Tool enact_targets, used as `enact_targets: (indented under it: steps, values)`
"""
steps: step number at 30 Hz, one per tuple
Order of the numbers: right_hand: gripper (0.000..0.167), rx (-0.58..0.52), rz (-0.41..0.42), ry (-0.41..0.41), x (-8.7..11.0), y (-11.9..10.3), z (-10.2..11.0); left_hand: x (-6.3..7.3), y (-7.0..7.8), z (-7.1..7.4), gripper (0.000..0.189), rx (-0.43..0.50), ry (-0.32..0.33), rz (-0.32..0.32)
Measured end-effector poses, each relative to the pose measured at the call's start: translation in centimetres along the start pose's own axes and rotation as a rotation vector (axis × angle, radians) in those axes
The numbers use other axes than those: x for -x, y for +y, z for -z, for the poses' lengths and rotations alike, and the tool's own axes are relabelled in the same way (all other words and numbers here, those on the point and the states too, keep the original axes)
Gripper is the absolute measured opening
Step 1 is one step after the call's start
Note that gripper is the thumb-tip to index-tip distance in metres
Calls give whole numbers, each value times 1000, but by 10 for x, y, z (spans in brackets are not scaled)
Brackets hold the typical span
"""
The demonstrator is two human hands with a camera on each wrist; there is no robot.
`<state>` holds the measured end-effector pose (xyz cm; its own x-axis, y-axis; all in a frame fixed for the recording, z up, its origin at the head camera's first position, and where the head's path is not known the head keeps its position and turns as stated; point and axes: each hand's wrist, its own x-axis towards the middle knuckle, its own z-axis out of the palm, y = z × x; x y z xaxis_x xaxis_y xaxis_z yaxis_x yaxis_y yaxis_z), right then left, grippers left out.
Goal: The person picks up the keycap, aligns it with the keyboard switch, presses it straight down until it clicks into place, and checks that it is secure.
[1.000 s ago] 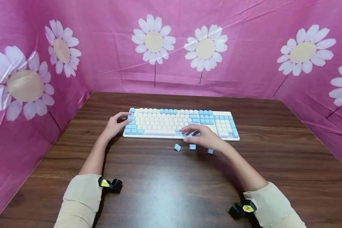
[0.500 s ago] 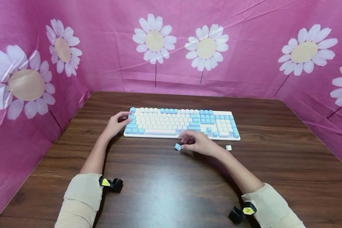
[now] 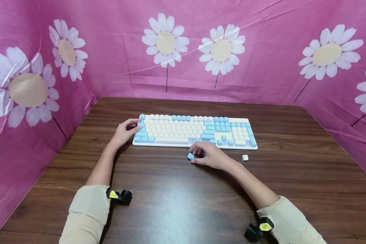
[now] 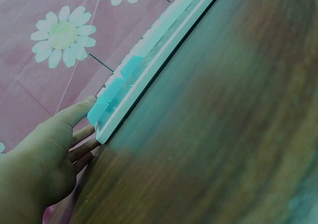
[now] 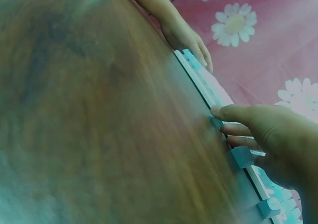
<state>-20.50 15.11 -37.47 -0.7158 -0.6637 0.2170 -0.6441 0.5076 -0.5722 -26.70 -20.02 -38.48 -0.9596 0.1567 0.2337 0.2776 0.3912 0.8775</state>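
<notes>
In the head view a white-and-blue keyboard (image 3: 177,130) lies on the table. My left hand (image 3: 124,134) grips its left end, thumb on the near side; the left wrist view shows the thumb (image 4: 77,112) against the edge keys and the other fingers at the end of the case. In front of the keyboard, my right hand (image 3: 208,156) has its thumb and fingers around a loose blue keycap (image 3: 190,156) and appears to pinch it on the tabletop. Two more keycaps show in the right wrist view, a nearer keycap (image 5: 242,157) and a farther keycap (image 5: 270,208).
A loose white keycap (image 3: 245,157) lies on the wooden table (image 3: 170,203) right of my right forearm. Pink cloth (image 3: 116,51) with white daisies rises behind and beside the table. Black wrist cameras sit on both sleeves.
From the keyboard's lower row, my right hand has come down and left to the leftmost loose blue keycap. The loose white keycap has come into view. My left hand stays put.
</notes>
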Motion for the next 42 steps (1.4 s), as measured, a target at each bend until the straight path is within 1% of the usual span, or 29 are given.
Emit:
enact_targets:
  steps: [7,13,16,18,25,27,30,36,39,42]
  values:
    - [22,13,34,13,0,1,-2,-2,-2,0,37,-16,-6,-9]
    - [20,39,41,11,0,0,-2,-2,-4,0,37,-1,-8,-6]
    - [20,41,32,7,0,0,-1,-1,-2,1,38,-9,-14,-3]
    - [20,34,24,1,0,0,-1,1,1,1,38,-14,-20,-6]
    - [16,66,19,4,1,-2,-1,10,29,1,36,28,-27,13]
    - [16,69,15,6,1,-2,-1,11,30,2,36,25,-29,16]
    - [16,65,5,7,1,-3,-1,8,24,2,36,19,-29,14]
    - [14,38,-50,-2,1,-4,0,-1,1,0,38,-9,-24,14]
    - [14,30,-61,-4,1,-4,1,-2,-3,1,39,-4,-20,5]
    - [15,29,-59,-2,0,-4,2,-1,-3,1,39,4,-20,6]
